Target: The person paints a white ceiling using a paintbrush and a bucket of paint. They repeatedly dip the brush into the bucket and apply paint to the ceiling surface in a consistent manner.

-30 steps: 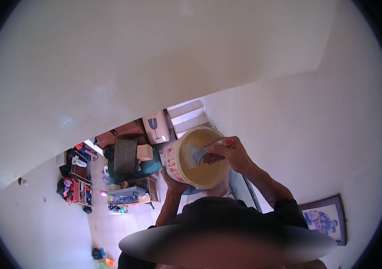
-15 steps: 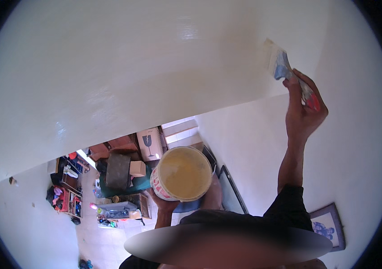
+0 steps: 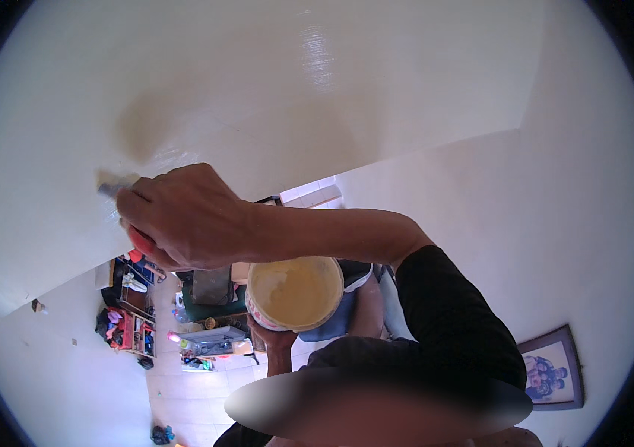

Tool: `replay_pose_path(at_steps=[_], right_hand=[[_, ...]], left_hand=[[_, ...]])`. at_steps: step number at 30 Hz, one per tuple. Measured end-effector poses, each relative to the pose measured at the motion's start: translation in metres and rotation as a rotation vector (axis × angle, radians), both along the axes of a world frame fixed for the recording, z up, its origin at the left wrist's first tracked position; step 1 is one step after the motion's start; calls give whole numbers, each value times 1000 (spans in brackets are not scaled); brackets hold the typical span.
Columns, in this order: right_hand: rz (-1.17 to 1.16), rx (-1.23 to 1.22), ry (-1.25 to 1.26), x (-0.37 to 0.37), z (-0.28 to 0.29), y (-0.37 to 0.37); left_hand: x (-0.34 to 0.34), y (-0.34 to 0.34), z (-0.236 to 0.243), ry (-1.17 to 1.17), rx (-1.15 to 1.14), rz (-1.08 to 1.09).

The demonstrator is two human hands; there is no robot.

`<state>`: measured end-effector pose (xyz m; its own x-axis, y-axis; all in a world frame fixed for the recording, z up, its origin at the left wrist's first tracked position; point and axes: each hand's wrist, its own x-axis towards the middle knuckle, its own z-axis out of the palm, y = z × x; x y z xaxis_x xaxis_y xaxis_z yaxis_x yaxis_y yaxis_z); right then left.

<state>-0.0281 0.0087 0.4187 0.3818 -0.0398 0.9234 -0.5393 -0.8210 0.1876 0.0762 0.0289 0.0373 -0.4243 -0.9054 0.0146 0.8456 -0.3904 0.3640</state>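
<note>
My right hand [image 3: 190, 216] is closed around a paintbrush [image 3: 140, 241] with a red handle, at the left end of a broad pale painted surface [image 3: 257, 104]. The brush's bristle end touches or nearly touches that surface; my fingers cover most of the rest. Glossy, wet-looking streaks show near the brush. Below my right forearm, a round white bucket [image 3: 254, 307] holds cream-coloured paint [image 3: 298, 290]. My left hand [image 3: 276, 340] grips the bucket from its lower left side, its fingers partly hidden beneath it.
Far below stand a grey box-like item [image 3: 213, 285], a cluttered low table [image 3: 220, 341] and a shelf of coloured things [image 3: 129, 328] on a tiled floor [image 3: 183, 391]. A framed picture [image 3: 552, 372] hangs on the right wall [image 3: 473, 201]. The painted surface's lower edge runs diagonally.
My right hand has swung with the paintbrush from the far right to the left along the surface, its arm now crossing above the bucket. My left hand still holds the bucket.
</note>
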Motion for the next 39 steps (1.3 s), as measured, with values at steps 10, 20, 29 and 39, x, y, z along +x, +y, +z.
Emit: replay_pose_path(at_steps=[10, 20, 29, 39], right_hand=[[79, 135, -748, -225, -5, 40], [-756, -208, -822, -308, -27, 109], [-186, -132, -169, -76, -47, 19], [-21, 152, -185, -61, -30, -9]], left_hand=[[-10, 12, 24, 31, 61, -50], [-12, 11, 11, 45, 51, -91], [-6, 19, 9, 31, 15, 4], [-8, 9, 8, -54, -74, 95]])
